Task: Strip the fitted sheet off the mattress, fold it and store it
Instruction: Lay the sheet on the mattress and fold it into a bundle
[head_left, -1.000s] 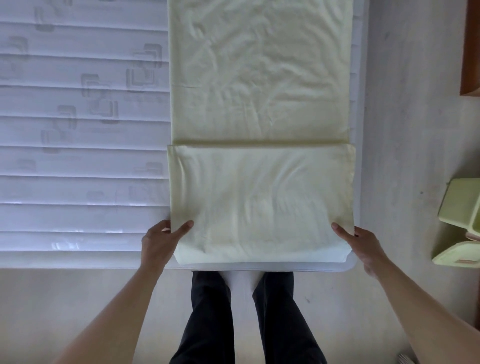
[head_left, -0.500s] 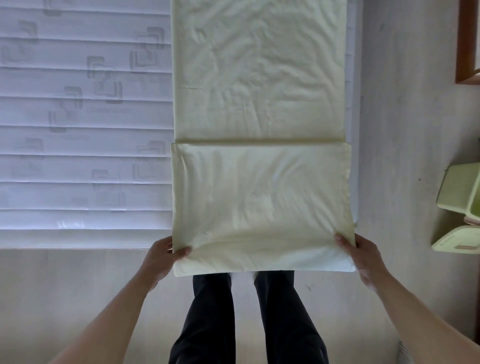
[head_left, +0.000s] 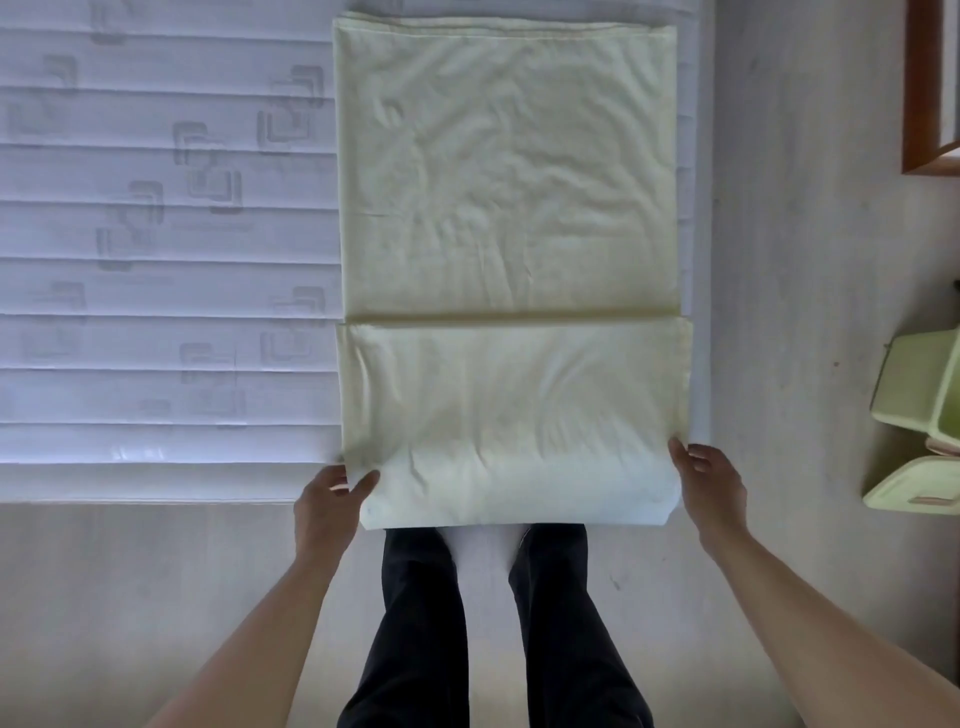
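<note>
The pale green fitted sheet (head_left: 509, 208) lies as a long folded strip along the right side of the bare white mattress (head_left: 156, 312). Its near end is doubled back, and this folded part (head_left: 514, 415) overhangs the mattress's near edge above my feet. My left hand (head_left: 327, 499) pinches the fold's near left corner, thumb on top. My right hand (head_left: 711, 488) grips the near right corner, fingers curled at the edge.
Pale wood floor runs to the right of the mattress and beneath me. Light green storage bins (head_left: 919, 421) stand at the right edge. A brown wooden frame (head_left: 930, 88) shows at the top right. My dark-trousered legs (head_left: 488, 623) stand close to the mattress.
The folded near end of the sheet has been drawn toward me, past the mattress edge. Both hands moved with it and kept their hold on the corners.
</note>
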